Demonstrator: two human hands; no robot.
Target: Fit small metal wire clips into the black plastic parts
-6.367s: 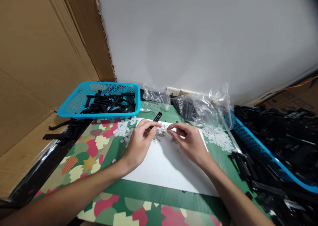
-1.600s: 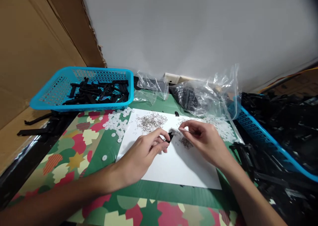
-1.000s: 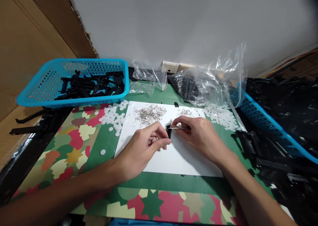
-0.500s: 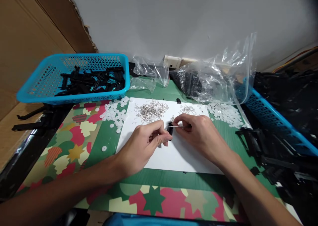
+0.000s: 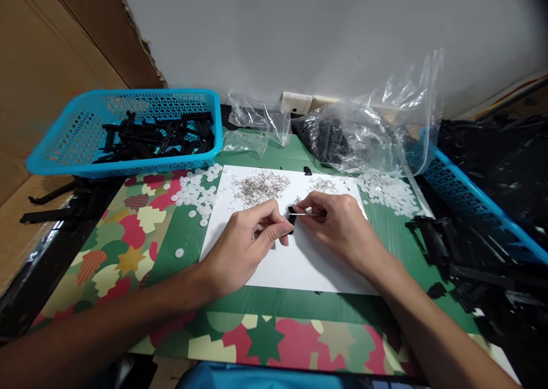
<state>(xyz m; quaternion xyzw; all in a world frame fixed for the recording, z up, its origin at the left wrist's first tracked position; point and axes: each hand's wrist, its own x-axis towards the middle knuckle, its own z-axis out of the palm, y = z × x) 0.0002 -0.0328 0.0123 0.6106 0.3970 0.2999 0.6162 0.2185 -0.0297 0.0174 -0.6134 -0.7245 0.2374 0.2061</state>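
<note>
Between the fingertips of my left hand [image 5: 252,238] is a small black plastic part [image 5: 291,222], held above a white sheet of paper [image 5: 299,269]. My right hand [image 5: 336,215] pinches a thin metal tool [image 5: 306,214], perhaps tweezers; its tip reaches across the black part. My fingers partly cover both the part and the tool. Behind my hands, a pile of tiny metal springs or bent wires [image 5: 260,187] lies on the paper, with a smaller pile [image 5: 323,185] to the right.
White plastic discs [image 5: 197,192] lie left of the paper, and more discs [image 5: 387,194] right of it. A blue basket [image 5: 128,166] holds black parts at back left. Plastic bags [image 5: 359,138] stand along the wall. Black parts [image 5: 454,263] and another blue basket [image 5: 483,206] occupy the right.
The black part looks slightly more tilted between my hands, and my left fingers have shifted a little. Both hands keep their grips. The whole view has moved slightly.
</note>
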